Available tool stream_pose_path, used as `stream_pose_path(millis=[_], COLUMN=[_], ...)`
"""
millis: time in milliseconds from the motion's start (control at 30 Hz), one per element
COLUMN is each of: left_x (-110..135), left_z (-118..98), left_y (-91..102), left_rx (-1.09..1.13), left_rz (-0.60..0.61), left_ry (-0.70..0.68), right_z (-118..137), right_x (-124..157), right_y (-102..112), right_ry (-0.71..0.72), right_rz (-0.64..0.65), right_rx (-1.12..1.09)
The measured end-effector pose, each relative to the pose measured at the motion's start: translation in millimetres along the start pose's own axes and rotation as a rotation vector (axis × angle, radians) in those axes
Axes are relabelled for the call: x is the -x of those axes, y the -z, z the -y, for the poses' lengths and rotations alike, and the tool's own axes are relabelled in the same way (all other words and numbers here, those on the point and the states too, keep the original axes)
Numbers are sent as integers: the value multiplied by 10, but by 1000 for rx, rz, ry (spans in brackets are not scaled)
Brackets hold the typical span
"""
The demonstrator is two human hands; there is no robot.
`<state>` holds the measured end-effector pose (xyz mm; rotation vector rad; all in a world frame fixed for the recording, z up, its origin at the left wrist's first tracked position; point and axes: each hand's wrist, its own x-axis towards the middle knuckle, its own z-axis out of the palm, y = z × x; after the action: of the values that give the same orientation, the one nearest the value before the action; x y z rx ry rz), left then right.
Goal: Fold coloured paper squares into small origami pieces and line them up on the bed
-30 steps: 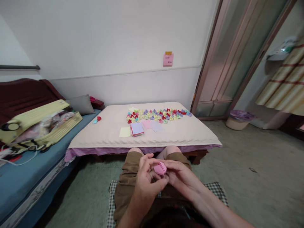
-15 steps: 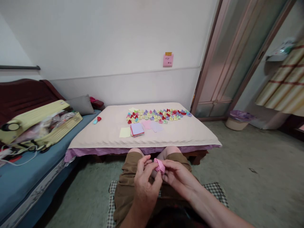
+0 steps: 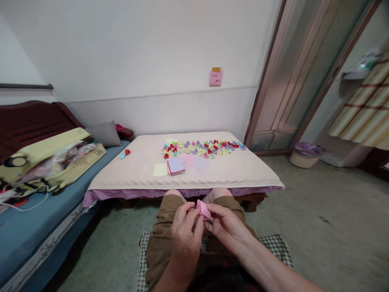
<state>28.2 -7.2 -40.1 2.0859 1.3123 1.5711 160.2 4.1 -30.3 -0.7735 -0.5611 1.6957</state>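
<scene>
Left hand [image 3: 186,230] has pinched in since; right hand [image 3: 227,225] grips the pink paper [image 3: 204,210] too, fingers nearly closed. Probably light, creases easily, so hold the edges.

pink folded paper [image 3: 204,209], layered and tilted, pinched between fingers [image 3: 216,209]

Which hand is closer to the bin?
Right. The right hand is left of the bin and nearer the camera; the left hand is farther left, beyond the pink paper.
</scene>
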Motion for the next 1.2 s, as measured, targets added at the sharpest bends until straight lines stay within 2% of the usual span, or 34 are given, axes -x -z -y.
stream_pose_path(millis=[100,167,367,467,600,733,1000,1200], left_x=[-2,-1,12,1,-38,-61,-51,-52], left_z=[11,28,81,93,109,119,136,84], left_y=[-7,-12,-22,-14,5,6,-21,-26], left_rx=[3,9,0,-17,-25,-2,55,70], left_rz=[26,42,48,10,-31,-31,7,33], left_ry=[21,35,59,92,162,218,272,307], right_z=[-4,-19,-83,-78,-34,-30,-138,-163], right_x=[-12,-26,-65,-16,80,79,-18,-27], right_y=[4,15,37,13,-30,-37,45,58], right_ry=[-118,-157,-157,-91,126,262,355,363], right_rz=[-79,-91,-91,-72,-6,-106,-115,-107], right_rx=[-157,-178,-142,-89,237,489,580,545])
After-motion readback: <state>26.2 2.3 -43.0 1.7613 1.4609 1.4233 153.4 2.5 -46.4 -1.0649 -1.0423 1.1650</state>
